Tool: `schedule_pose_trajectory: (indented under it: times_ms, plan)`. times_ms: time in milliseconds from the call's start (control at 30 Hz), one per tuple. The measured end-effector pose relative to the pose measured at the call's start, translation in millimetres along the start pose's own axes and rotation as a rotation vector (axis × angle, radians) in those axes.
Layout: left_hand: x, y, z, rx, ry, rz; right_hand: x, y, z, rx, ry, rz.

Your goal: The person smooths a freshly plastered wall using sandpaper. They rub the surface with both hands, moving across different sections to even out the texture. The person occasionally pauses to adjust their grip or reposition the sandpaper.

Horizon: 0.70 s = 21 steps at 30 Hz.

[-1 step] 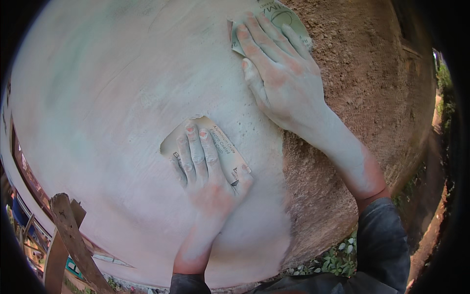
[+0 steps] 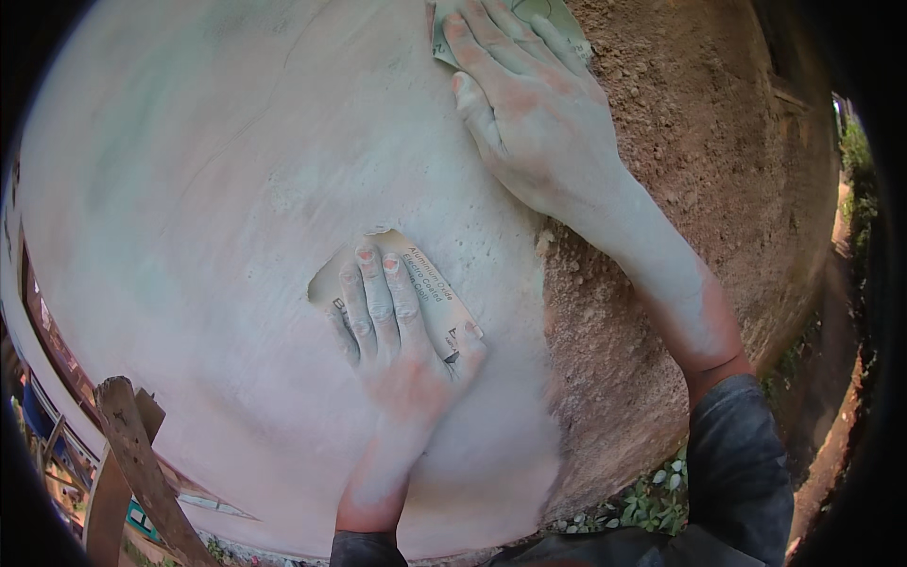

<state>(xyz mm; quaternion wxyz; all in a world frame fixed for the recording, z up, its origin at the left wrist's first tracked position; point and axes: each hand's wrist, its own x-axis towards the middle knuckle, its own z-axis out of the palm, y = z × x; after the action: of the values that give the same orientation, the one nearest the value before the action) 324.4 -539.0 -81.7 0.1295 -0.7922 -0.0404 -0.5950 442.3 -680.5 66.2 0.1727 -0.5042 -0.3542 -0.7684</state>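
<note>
My left hand (image 2: 404, 354) holds a pale sheet of sandpaper (image 2: 430, 274) against a smooth whitish wall (image 2: 236, 312). Its fingers lie stretched over the printed backing, and the thumb rests near the sheet's lower right corner. Higher up and to the right, my right hand (image 2: 534, 113) presses a greenish sheet of sandpaper (image 2: 444, 42) to the wall, close to where the smooth coat meets rough brown plaster. Its fingers are long and slightly apart on the sheet; the top of both is cut off by the view's edge. White dust coats both hands and forearms.
Rough brown plaster (image 2: 699, 189) covers the wall to the right. Crossed wooden boards (image 2: 132, 454) stand at the lower left. Green leafy plants (image 2: 657, 501) grow at the wall's foot, and a dirt path (image 2: 827, 406) runs along the far right.
My right hand has slid upward and slightly left along the wall, its sandpaper moving with it. The left hand and its sheet have hardly moved.
</note>
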Motion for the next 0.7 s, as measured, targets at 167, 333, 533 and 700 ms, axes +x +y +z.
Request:
schedule_pose_trajectory:
  times_ms: [167, 333, 533, 700]
  plan:
    - [-7, 4, 5, -0.009, -0.039, -0.019, -8, -12, -9, 0.11, -0.138, -0.025]
    - [-7, -10, 2, 0.02, -0.005, 0.035, -53, -37, -42, 0.225, -0.347, -0.138]
    - [35, -23, -15, 0.057, 0.013, 0.059, 86, 24, 41, 0.117, 0.048, -0.104]
    - [88, -16, -9, -0.018, 0.156, 0.044, 154, 79, 47, 0.154, -0.07, -0.169]
